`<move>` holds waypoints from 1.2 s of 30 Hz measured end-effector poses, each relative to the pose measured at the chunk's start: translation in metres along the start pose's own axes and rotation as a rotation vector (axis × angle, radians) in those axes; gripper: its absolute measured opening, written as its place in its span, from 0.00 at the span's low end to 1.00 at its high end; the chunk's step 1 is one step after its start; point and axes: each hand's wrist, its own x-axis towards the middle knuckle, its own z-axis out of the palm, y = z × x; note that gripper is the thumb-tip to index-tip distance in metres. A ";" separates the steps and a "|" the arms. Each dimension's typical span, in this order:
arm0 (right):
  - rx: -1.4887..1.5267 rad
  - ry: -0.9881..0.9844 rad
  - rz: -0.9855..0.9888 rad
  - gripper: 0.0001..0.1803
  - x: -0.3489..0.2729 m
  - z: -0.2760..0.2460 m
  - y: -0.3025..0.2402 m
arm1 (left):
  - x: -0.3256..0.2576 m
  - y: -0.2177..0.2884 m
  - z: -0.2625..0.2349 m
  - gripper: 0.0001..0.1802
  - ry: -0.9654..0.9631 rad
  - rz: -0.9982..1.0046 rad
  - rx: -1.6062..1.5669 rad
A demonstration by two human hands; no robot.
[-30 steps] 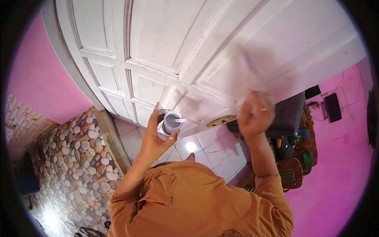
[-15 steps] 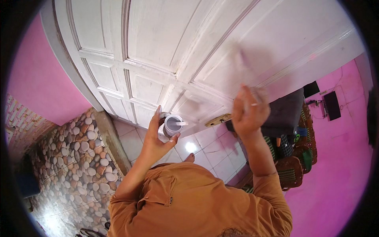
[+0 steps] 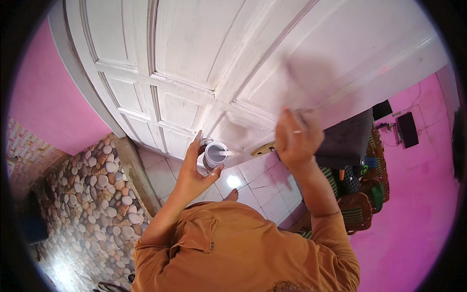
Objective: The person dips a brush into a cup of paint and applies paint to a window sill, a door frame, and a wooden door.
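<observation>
My left hand (image 3: 190, 174) is wrapped around a small open paint can (image 3: 215, 155) with white paint inside, held up near the lower part of a white panelled door (image 3: 194, 73). A pale stick lies across the can's mouth. My right hand (image 3: 296, 141), with a ring on one finger, is raised against the door's right panel. It grips a thin brush (image 3: 297, 111) whose upper end is a grey motion blur on the door surface. A brass handle plate (image 3: 262, 148) sits on the door between the two hands.
A pebble-patterned wall (image 3: 82, 194) and a wooden post (image 3: 136, 175) stand to the left. White floor tiles (image 3: 243, 182) lie below the door. Woven chairs (image 3: 360, 207) and a dark cushion (image 3: 346, 140) stand at the right against pink walls (image 3: 413, 219).
My right hand has slid a little to the left along the door panel. The left hand keeps the can in about the same place.
</observation>
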 end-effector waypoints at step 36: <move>0.195 -0.442 -0.014 0.15 0.076 0.034 -0.022 | -0.006 -0.008 -0.033 0.56 0.106 -0.029 0.092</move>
